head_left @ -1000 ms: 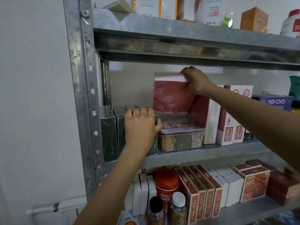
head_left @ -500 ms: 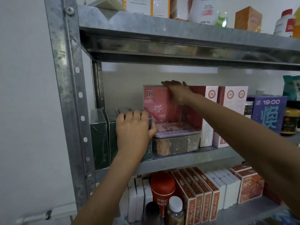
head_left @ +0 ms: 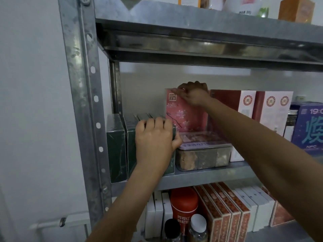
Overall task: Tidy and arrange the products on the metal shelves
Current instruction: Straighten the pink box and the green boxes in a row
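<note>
1. hands are both at the middle shelf (head_left: 209, 175) of the metal rack, each on its own product.
2. the left hand (head_left: 154, 138) lies on the row of green boxes (head_left: 117, 151) at the left end of the shelf. its fingers are curled over the top edges of the right ones in the row, and the thumb presses on the right side of the last box, so it grips them from above.
3. the right hand (head_left: 192, 93) is higher and further back, on top of the pink box (head_left: 185, 116). the fingers are bent over its top edge and hold it, so the box is directly under this hand.
4. the pink box stands upright at the back of the shelf, behind the clear container (head_left: 202, 154), which lies flat at the front. its left edge is just beside the green boxes, and its right side is next to the white and dark red boxes (head_left: 244, 105).
5. the clear container is just beside the last green box, below the left thumb. i cannot tell if they touch.
6. one second ago the pink box was lifted and tilted, its pale top face turned to the camera, close under the upper shelf (head_left: 192, 23). now it is lower and straight, its top about level with the neighbour boxes.
7. the right hand has come down with it and keeps its hold. the left hand stays on the green boxes in the same grip.
</note>
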Available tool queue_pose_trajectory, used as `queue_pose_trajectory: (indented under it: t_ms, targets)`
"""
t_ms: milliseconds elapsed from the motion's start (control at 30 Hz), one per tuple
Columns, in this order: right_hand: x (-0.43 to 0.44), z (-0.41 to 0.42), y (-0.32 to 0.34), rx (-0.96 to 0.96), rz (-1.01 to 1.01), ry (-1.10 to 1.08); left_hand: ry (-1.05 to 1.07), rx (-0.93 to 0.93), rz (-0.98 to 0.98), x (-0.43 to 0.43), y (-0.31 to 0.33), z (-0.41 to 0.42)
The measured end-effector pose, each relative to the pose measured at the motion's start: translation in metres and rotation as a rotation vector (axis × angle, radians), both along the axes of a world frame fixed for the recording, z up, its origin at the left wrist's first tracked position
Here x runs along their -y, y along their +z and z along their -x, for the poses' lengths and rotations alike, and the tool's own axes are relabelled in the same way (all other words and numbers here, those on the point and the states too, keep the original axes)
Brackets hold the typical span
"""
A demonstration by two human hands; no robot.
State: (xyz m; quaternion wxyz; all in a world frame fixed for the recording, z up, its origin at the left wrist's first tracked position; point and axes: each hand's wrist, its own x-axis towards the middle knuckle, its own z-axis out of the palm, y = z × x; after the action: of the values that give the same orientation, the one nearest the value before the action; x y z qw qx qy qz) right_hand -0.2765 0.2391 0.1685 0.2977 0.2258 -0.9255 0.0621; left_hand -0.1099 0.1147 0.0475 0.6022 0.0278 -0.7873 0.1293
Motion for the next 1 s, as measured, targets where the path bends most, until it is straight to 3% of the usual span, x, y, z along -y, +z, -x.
queue_pose_trajectory:
  t_ms: [300, 567, 1000]
  targets:
    - [-0.008, 0.003, 0.008, 0.114, 0.079, 0.14, 0.029, 0.005, 0.014, 0.001, 0.0, 0.0]
    - [-0.011, -0.018, 0.006, 0.085, -0.007, 0.064, 0.007, 0.051, 0.014, 0.002, 0.002, -0.004]
    - [-0.104, -0.087, 0.001, -0.418, -0.032, -0.299, -0.017, 0.174, -0.042, -0.002, 0.004, -0.013]
